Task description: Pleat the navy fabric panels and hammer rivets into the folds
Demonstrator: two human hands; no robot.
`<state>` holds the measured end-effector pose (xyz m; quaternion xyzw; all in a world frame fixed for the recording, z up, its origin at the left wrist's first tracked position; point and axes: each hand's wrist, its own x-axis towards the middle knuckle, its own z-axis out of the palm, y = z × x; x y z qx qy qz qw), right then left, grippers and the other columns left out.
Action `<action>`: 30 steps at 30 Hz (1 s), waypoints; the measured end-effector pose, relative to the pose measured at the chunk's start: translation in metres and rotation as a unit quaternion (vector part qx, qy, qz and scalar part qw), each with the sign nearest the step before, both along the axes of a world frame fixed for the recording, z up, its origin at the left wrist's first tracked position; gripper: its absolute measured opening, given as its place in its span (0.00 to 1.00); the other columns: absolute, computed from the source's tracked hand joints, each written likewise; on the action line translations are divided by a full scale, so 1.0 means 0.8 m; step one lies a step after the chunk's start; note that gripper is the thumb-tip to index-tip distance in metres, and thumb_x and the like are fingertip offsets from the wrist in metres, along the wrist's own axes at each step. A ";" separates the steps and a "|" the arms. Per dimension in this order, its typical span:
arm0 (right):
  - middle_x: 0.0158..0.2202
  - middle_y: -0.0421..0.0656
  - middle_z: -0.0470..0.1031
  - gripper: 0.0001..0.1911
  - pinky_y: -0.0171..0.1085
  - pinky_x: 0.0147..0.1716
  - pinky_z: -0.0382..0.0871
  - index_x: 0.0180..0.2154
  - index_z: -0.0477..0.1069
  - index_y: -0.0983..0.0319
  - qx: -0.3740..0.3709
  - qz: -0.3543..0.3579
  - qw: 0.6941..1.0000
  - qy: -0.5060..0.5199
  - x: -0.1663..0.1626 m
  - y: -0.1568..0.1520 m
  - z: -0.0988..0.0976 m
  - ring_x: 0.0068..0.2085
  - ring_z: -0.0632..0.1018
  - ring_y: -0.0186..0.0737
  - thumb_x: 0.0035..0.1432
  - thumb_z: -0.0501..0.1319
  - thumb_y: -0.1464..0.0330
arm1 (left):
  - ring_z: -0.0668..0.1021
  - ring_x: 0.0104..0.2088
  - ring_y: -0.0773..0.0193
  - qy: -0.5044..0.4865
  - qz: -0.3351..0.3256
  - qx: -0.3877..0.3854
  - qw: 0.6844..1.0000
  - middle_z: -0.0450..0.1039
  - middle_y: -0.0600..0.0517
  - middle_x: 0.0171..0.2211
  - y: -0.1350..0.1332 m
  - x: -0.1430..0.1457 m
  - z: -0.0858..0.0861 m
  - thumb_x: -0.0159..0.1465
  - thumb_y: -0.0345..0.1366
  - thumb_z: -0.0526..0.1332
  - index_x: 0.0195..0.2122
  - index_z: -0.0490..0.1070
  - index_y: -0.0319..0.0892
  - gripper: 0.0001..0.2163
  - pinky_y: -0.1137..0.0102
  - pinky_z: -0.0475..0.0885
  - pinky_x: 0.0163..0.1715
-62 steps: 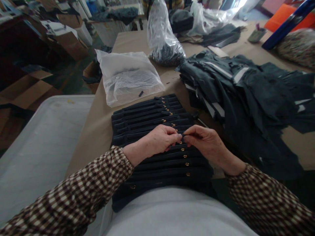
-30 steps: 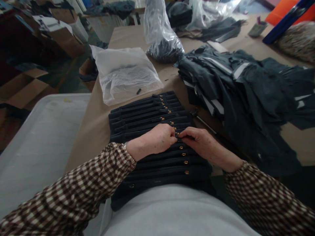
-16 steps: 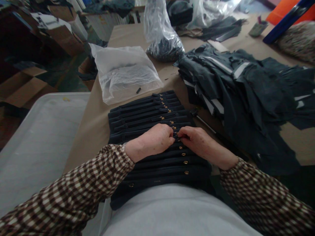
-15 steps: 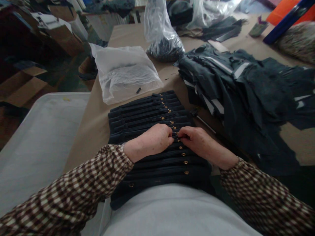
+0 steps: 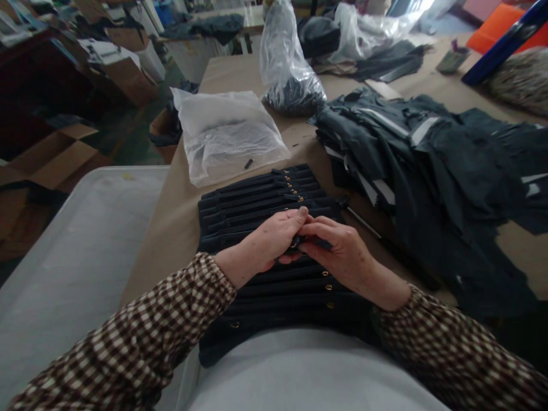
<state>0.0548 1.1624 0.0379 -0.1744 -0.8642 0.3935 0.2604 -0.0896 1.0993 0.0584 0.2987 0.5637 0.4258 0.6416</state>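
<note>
Left hand [image 5: 269, 240] has met right hand [image 5: 345, 250], gold fitting [image 5: 295, 242] lying between them.

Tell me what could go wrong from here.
The small gold-ringed part held between the left hand and right hand could slip loose. The small dark tab at the near edge of the plastic bag might get brushed away. The cloth pile, apparently hanging partly off the table, could slide down.

A: Lie of the dark zippered pieces [image 5: 274, 287]?

B: Overlapping row on the worktop [image 5: 175, 222], zips crosswise.

A: Metalwork?

B: Gold sliders [image 5: 328, 287], mostly rightward; several far ones carry dark tabs [image 5: 291, 197]. One gold-ringed dark bit [image 5: 295, 242] held in both hands [image 5: 263, 242], partly hidden by fingers.
</note>
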 end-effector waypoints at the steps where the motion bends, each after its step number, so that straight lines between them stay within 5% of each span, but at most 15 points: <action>1: 0.43 0.44 0.76 0.10 0.38 0.44 0.71 0.40 0.75 0.58 -0.001 0.001 1.000 0.000 -0.003 -0.001 -0.001 0.43 0.77 0.40 0.56 0.62 0.74 | 0.65 0.16 0.75 -0.007 0.009 -0.006 1.000 0.65 0.55 0.26 0.000 0.001 0.001 0.66 0.52 0.52 0.36 0.68 0.43 0.17 0.81 0.55 0.10; 12: 0.39 0.43 0.76 0.05 0.35 0.41 0.71 0.35 0.75 0.59 -0.037 -0.012 0.998 0.044 -0.005 -0.008 -0.008 0.40 0.77 0.37 0.56 0.62 0.73 | 0.62 0.15 0.75 -0.067 0.002 0.012 0.998 0.59 0.58 0.20 -0.003 0.004 -0.013 0.64 0.50 0.56 0.32 0.65 0.41 0.16 0.81 0.53 0.08; 16: 0.31 0.41 0.74 0.04 0.33 0.33 0.69 0.33 0.74 0.61 -0.002 -0.012 0.999 0.051 0.008 0.006 -0.005 0.32 0.75 0.33 0.58 0.60 0.72 | 0.65 0.14 0.74 -0.082 -0.011 -0.037 0.996 0.63 0.56 0.21 -0.004 -0.002 -0.006 0.65 0.44 0.57 0.32 0.65 0.40 0.12 0.81 0.51 0.08; 22: 0.32 0.42 0.75 0.04 0.33 0.32 0.69 0.36 0.75 0.60 0.028 -0.019 0.999 0.041 0.038 0.023 -0.010 0.32 0.75 0.34 0.58 0.62 0.71 | 0.67 0.16 0.73 -0.092 -0.063 -0.097 0.989 0.64 0.55 0.22 -0.012 -0.007 0.003 0.63 0.43 0.58 0.32 0.68 0.39 0.11 0.82 0.52 0.09; 25: 0.34 0.41 0.77 0.04 0.33 0.34 0.71 0.37 0.76 0.60 -0.048 -0.011 0.998 0.038 0.047 0.017 -0.010 0.34 0.77 0.34 0.57 0.62 0.70 | 0.66 0.16 0.74 -0.065 -0.081 -0.085 0.991 0.64 0.57 0.22 -0.012 -0.003 0.000 0.60 0.38 0.60 0.29 0.66 0.40 0.07 0.81 0.50 0.09; 30: 0.33 0.41 0.78 0.08 0.33 0.33 0.73 0.39 0.75 0.60 -0.308 0.002 0.951 -0.018 0.055 0.007 -0.009 0.33 0.79 0.35 0.58 0.62 0.66 | 0.62 0.15 0.74 0.113 -0.087 -0.073 0.987 0.60 0.60 0.16 -0.008 0.007 -0.001 0.57 0.38 0.61 0.27 0.67 0.41 0.07 0.79 0.53 0.12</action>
